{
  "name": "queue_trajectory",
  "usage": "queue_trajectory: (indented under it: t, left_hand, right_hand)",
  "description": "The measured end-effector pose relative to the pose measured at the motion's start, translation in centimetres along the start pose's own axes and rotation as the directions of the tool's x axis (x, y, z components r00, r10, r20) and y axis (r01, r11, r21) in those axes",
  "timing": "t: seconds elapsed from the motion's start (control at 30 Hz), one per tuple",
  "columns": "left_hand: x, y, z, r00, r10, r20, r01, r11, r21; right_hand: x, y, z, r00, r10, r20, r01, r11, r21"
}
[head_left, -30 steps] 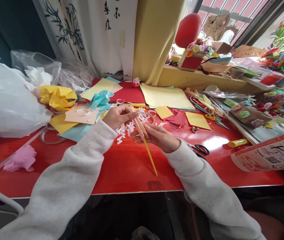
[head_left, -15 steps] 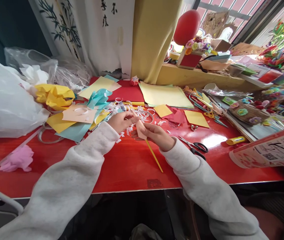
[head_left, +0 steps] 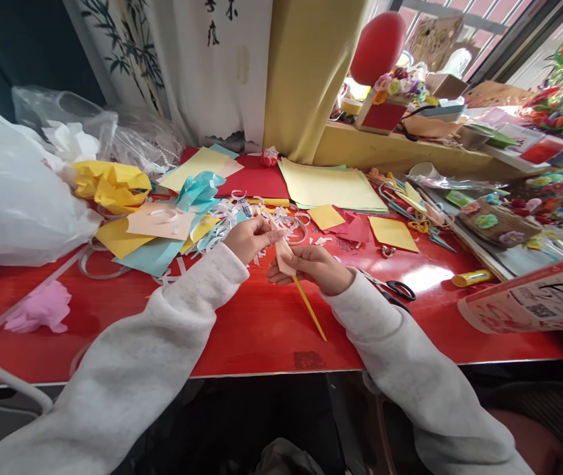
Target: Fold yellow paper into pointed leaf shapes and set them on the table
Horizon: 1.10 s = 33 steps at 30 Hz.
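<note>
Our left hand (head_left: 250,240) and right hand (head_left: 318,267), nearly closed, pinch folded peach paper (head_left: 284,257); yellow rod (head_left: 309,309) protrudes toward bench's front edge (head_left: 271,374).

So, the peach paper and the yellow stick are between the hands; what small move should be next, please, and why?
I would probably press the peach paper gently against the yellow stick with the right hand: its fingers hold the paper's lower part, where the stick comes out, while the left hand is at the upper end.
</note>
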State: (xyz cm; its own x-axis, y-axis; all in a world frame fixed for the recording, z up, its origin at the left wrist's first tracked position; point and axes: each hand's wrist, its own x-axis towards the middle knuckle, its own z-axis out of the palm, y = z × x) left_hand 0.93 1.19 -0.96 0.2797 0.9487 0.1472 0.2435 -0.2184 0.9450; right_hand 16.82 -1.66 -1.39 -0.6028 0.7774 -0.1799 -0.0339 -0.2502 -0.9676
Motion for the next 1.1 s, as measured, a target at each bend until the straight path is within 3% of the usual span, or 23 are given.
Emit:
queue_trajectory:
  t: [0.1,0.3,0.43,0.67,0.73,0.87,0.97,1.1]
  left_hand:
    - [0.0,0.1,-0.1,0.999,-0.012,0.039,0.017,0.993,-0.115]
    - [-0.1,0.6,-0.5,0.994,-0.061,-0.093,0.050,0.992,-0.120]
    - [0.0,0.7,-0.9,0.990,-0.127,-0.054,0.111,0.968,-0.227]
    - [0.2,0.4,-0.8,0.980,-0.084,-0.182,0.039,0.970,-0.238]
    - [0.1,0.4,-0.5,0.987,-0.089,-0.131,0.056,0.969,-0.241]
    - [-0.1,0.5,0.0,0.989,-0.106,0.104,0.115,0.990,-0.083]
    - [-0.2,0.4,0.2,0.992,-0.107,0.073,0.108,0.994,-0.008]
    - [-0.1,0.3,0.2,0.995,-0.100,0.025,0.102,0.992,-0.071]
  right_hand:
    - [0.1,0.1,0.0,1.000,-0.003,-0.022,0.003,1.000,-0.005]
    - [0.2,-0.4,0.7,0.992,-0.029,-0.123,0.014,0.992,-0.128]
    - [0.0,-0.5,0.7,0.989,-0.057,-0.136,0.038,0.989,-0.145]
    - [0.3,0.0,0.2,0.979,-0.111,-0.172,0.069,0.969,-0.236]
    - [0.3,-0.1,0.0,0.960,-0.166,-0.225,0.112,0.966,-0.233]
    - [0.3,0.0,-0.5,0.904,-0.264,-0.338,0.201,0.957,-0.209]
    - [0.5,0.3,-0.8,0.885,-0.252,-0.391,0.173,0.959,-0.226]
    - [0.6,0.3,-1.0,0.895,-0.250,-0.368,0.170,0.957,-0.237]
